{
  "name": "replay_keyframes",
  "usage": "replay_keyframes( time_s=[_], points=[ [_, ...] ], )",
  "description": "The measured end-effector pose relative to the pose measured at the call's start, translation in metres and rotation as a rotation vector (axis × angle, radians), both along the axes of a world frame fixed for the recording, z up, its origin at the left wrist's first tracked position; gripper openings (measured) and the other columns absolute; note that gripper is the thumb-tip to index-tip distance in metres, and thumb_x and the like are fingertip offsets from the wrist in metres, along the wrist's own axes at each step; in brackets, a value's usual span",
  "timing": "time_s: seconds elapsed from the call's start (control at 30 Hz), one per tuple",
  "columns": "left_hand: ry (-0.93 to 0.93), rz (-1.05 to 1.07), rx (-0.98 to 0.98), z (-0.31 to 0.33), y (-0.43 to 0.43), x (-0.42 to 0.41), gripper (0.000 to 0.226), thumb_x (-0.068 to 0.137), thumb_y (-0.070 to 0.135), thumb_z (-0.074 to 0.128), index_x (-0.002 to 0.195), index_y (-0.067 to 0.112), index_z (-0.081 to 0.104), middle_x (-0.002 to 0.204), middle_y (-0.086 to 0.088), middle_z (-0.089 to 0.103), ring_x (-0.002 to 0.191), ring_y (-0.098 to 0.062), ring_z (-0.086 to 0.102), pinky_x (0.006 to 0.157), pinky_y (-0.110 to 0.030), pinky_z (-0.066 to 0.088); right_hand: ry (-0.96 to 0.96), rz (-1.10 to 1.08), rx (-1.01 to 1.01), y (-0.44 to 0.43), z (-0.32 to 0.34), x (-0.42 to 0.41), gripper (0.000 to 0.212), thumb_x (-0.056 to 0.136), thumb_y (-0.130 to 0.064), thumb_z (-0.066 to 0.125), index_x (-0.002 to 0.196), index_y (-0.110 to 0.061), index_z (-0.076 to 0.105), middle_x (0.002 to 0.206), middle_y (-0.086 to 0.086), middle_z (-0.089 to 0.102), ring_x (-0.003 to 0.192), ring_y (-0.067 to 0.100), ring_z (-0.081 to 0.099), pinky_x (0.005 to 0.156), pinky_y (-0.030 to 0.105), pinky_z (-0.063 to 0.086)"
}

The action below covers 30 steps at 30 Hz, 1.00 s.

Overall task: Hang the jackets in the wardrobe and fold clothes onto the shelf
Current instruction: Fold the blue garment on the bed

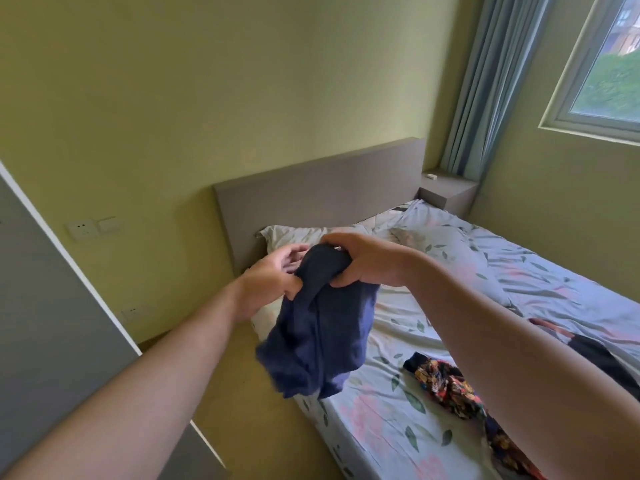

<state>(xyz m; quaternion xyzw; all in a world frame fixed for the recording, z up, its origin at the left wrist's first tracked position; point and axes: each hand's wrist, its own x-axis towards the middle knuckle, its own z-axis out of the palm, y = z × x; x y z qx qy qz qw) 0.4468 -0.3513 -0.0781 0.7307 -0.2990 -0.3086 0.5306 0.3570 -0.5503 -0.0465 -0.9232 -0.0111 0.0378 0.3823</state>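
The navy garment looks like soft, matt knit cloth, bunched and limp, while the bed sheet is thin, creased cotton-like fabric printed with pale flowers and leaves. Beside it lies a patterned garment of smoother, slightly shiny cloth. The headboard has a flat, matt grey finish, and the curtain is dull, pleated fabric.

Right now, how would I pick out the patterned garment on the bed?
Start at the bed with the pale floral sheet. On its near part, right of the raised navy garment, lies a crumpled cloth. It alone is printed in busy orange, red and yellow.
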Motion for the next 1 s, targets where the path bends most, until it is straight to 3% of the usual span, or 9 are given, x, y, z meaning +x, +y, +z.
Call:
replay_keyframes(
  time_s=[0.13, 0.23, 0.3, 0.43, 0.57, 0.7, 0.8, 0.87, 1.0],
  points=[
    [0.064, -0.069, 0.062, -0.012, -0.008, -0.003, 0.081, 0.062, 0.003, 0.064, 0.138, 0.028, 0.053, 0.128, 0.005, 0.063, 0.083, -0.006, 0.061, 0.058, -0.024, 0.041, -0.071, 0.060, -0.265, 0.003, 0.004, -0.003, 0.056, 0.070, 0.006, 0.056, 0.096, -0.044, 0.062, 0.096, -0.010, 0.067, 0.091, 0.018, 0.064, 0.081, 0.037, 0.054],
    [0.050, -0.060, 0.140, -0.017, -0.011, -0.011, 0.037, 0.068, 0.001, 0.068, 0.102, 0.014, 0.068, 0.079, 0.003, 0.066, 0.066, -0.014, 0.053, 0.054, -0.027, 0.036, -0.137, 0.004, -0.318, -0.001, -0.004, -0.002, 0.059, 0.071, 0.005, 0.049, 0.091, -0.048, 0.065, 0.094, -0.017, 0.069, 0.090, 0.012, 0.065, 0.083, 0.038, 0.056],
    [-0.034, -0.039, 0.178, -0.017, -0.013, -0.014, 0.015, 0.075, -0.005, 0.066, 0.080, 0.009, 0.063, 0.066, -0.002, 0.061, 0.058, -0.016, 0.055, 0.052, -0.027, 0.040, -0.188, -0.055, -0.303, -0.004, -0.009, -0.003, 0.057, 0.072, 0.005, 0.049, 0.095, -0.043, 0.068, 0.097, -0.016, 0.069, 0.092, 0.012, 0.065, 0.085, 0.037, 0.056],
    [-0.012, 0.021, 0.098, -0.014, -0.015, -0.014, 0.024, 0.082, -0.013, 0.053, 0.068, 0.007, 0.051, 0.094, -0.007, 0.076, 0.066, -0.030, 0.071, 0.051, -0.028, 0.048, -0.216, -0.111, -0.414, -0.010, -0.017, -0.008, 0.053, 0.074, 0.005, 0.045, 0.104, -0.031, 0.068, 0.100, -0.010, 0.067, 0.093, 0.016, 0.061, 0.078, 0.029, 0.052],
    [0.004, 0.080, 0.041, -0.016, -0.021, -0.014, 0.014, 0.088, -0.006, 0.058, 0.088, 0.006, 0.051, 0.111, -0.016, 0.071, 0.073, -0.031, 0.071, 0.057, -0.034, 0.057, -0.321, -0.071, -0.398, -0.012, -0.022, -0.015, 0.050, 0.072, 0.010, 0.047, 0.102, -0.025, 0.068, 0.102, -0.007, 0.064, 0.098, 0.017, 0.057, 0.083, 0.035, 0.050],
    [-0.284, 0.079, 0.204, -0.031, -0.034, -0.009, 0.060, 0.079, 0.008, 0.077, 0.128, 0.029, 0.049, 0.128, 0.011, 0.054, 0.114, -0.016, 0.059, 0.092, -0.036, 0.056, -0.437, -0.021, -0.342, -0.007, -0.021, -0.019, 0.059, 0.069, 0.017, 0.045, 0.110, -0.019, 0.066, 0.106, -0.006, 0.058, 0.098, 0.020, 0.057, 0.082, 0.034, 0.050],
    [-0.070, -0.040, 0.154, -0.039, -0.039, -0.011, 0.088, 0.076, 0.003, 0.076, 0.147, 0.031, 0.034, 0.136, 0.004, 0.055, 0.122, -0.019, 0.058, 0.103, -0.041, 0.052, -0.452, -0.060, -0.275, -0.007, -0.017, -0.018, 0.064, 0.065, 0.018, 0.039, 0.107, -0.021, 0.068, 0.101, -0.006, 0.060, 0.092, 0.017, 0.058, 0.078, 0.031, 0.051],
    [0.023, -0.047, 0.084, -0.048, -0.040, -0.010, 0.069, 0.073, 0.003, 0.075, 0.131, 0.030, 0.050, 0.117, -0.007, 0.071, 0.110, -0.025, 0.069, 0.100, -0.048, 0.054, -0.460, -0.092, -0.268, -0.007, -0.015, -0.019, 0.062, 0.063, 0.017, 0.038, 0.102, -0.021, 0.069, 0.098, -0.005, 0.063, 0.089, 0.017, 0.059, 0.074, 0.030, 0.051],
    [-0.128, 0.043, 0.128, -0.049, -0.037, -0.010, 0.020, 0.072, 0.015, 0.076, 0.091, 0.012, 0.072, 0.086, -0.010, 0.075, 0.082, -0.018, 0.068, 0.084, -0.048, 0.057, -0.459, -0.093, -0.337, -0.016, -0.015, -0.023, 0.049, 0.065, 0.014, 0.044, 0.093, -0.018, 0.067, 0.091, -0.007, 0.060, 0.082, 0.015, 0.054, 0.070, 0.026, 0.045]
  ],
)
